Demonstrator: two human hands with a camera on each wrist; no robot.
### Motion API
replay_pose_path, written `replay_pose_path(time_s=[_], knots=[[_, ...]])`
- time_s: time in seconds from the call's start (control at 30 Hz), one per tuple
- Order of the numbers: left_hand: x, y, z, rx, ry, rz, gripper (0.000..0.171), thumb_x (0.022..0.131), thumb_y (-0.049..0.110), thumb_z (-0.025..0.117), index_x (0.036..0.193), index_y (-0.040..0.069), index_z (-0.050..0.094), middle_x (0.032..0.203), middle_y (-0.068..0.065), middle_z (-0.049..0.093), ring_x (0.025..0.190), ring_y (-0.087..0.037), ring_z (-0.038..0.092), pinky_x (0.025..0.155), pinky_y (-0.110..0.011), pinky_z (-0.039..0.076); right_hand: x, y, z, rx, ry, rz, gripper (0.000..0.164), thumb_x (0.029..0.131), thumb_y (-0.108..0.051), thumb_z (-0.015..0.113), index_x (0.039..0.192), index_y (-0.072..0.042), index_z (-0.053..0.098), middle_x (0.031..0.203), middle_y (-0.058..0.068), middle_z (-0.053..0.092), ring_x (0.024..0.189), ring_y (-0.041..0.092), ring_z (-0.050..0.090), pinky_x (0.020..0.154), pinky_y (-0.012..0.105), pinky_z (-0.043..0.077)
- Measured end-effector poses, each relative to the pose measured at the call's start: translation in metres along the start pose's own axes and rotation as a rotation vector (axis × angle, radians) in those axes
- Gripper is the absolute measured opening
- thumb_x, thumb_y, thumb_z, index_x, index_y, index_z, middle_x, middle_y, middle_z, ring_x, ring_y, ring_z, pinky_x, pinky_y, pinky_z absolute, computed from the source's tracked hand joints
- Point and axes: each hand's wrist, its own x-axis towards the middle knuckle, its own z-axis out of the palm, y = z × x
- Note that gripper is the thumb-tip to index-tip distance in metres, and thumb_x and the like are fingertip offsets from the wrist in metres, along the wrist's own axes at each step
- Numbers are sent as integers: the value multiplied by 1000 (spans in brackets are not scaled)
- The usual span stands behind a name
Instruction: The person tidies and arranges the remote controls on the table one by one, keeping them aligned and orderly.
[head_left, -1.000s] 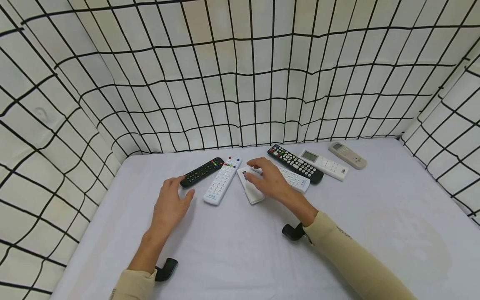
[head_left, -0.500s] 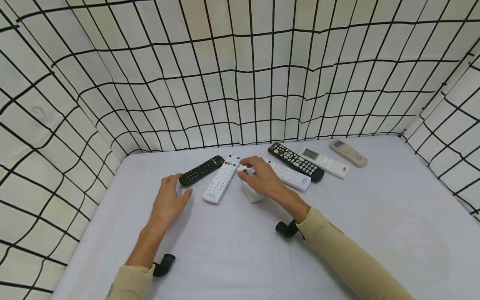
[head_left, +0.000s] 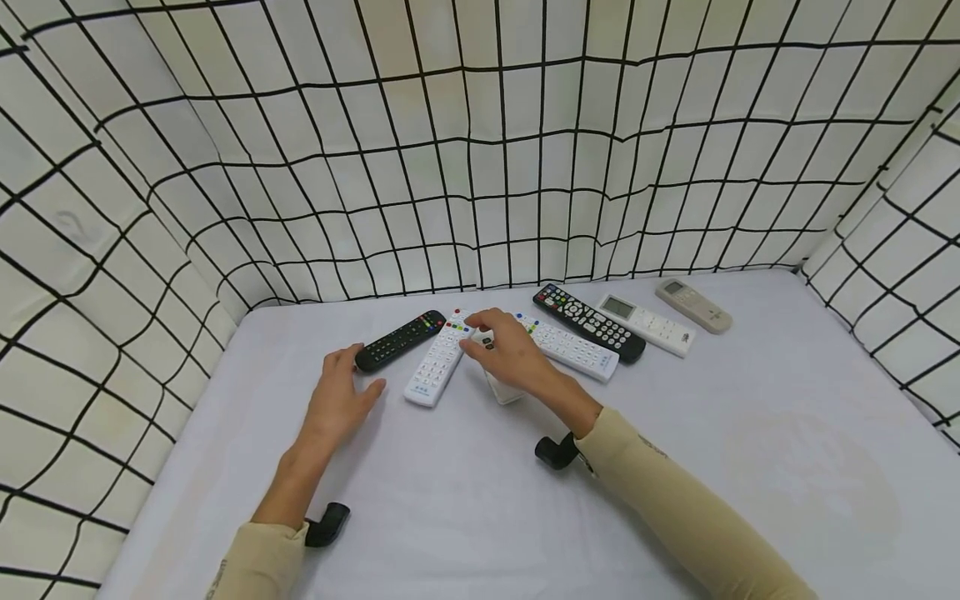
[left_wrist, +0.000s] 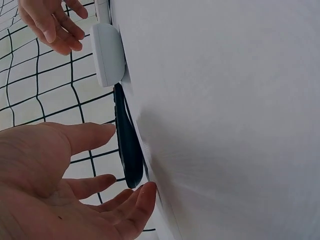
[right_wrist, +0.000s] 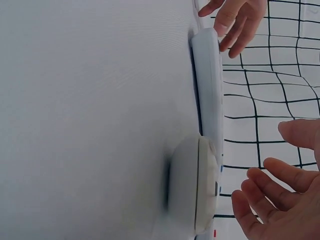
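My left hand (head_left: 337, 408) is at the near end of a slim black remote control (head_left: 397, 342), its fingertips right at that end and its thumb held apart. In the left wrist view the relaxed fingers spread beside the black remote (left_wrist: 129, 145). My right hand (head_left: 513, 354) hovers over a small off-white remote (head_left: 506, 392) and partly hides it. Its fingertips overlap the upper end of a long white remote (head_left: 435, 367) with coloured buttons. The right wrist view shows this hand's fingers loosely bent, holding nothing, above the small remote (right_wrist: 187, 185).
Right of my right hand lie another long white remote (head_left: 581, 350), a larger black remote (head_left: 588, 322), a white remote with a display (head_left: 650, 326) and a beige one (head_left: 693, 306). A black wire grid (head_left: 480, 200) backed with white sheeting encloses the white-covered table (head_left: 465, 517).
My right hand has shifted left across the small remote to the long white remote's upper end, uncovering more of the white remote on its right. My left hand has barely moved.
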Motion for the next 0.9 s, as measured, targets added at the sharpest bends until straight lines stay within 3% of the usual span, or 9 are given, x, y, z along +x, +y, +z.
replay_pose_path(time_s=[0.53,0.9], knots=[[8,-6,-2,-16,-34,13,75,102,21,63,162,-5,24,166,-33,22,147,-50,40,125,-61,30,13,6,5,-2,-11,41,47,103,-35,66,142,-10,61,143,10,63,132,30,59,108,45,52],[11,-9,-3,-11,-25,21,75,102,22,62,161,-6,25,164,-34,25,145,-50,42,125,-61,30,23,2,13,-1,-4,11,47,102,-30,68,142,-7,62,145,11,62,133,31,58,111,45,51]])
